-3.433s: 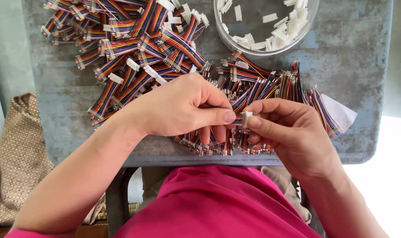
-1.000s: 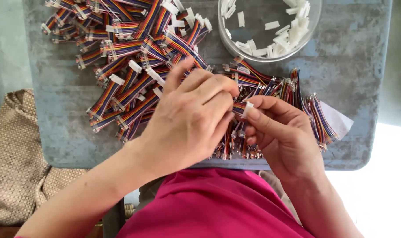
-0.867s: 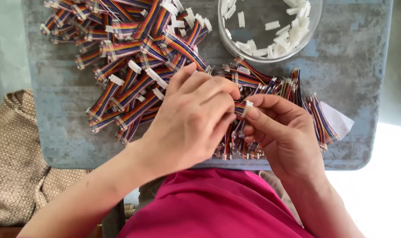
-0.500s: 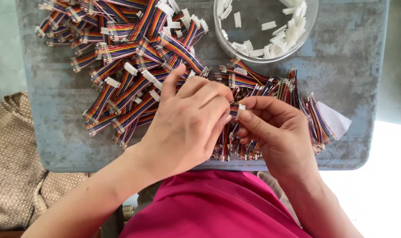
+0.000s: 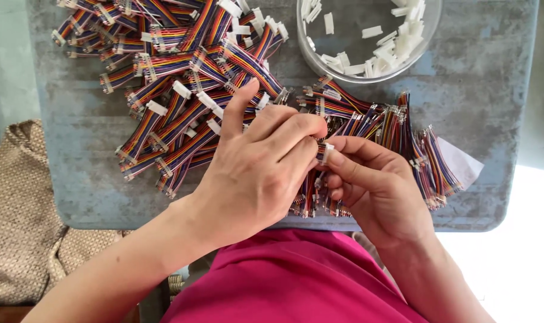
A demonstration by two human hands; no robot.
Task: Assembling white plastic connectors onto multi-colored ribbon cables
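our left hand (image 5: 257, 173) and right hand (image 5: 376, 188) pressed together, fingertips pinching small white connector (image 5: 325, 149) over ribbon cables (image 5: 367, 128) on grey table (image 5: 493, 90). we judge connector light, stiff, slippery; grip flat sides.

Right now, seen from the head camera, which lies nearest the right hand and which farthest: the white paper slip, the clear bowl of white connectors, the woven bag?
1. White paper slip, just right of the right hand.
2. Clear bowl, top, above it.
3. Woven bag, far left, off the table.
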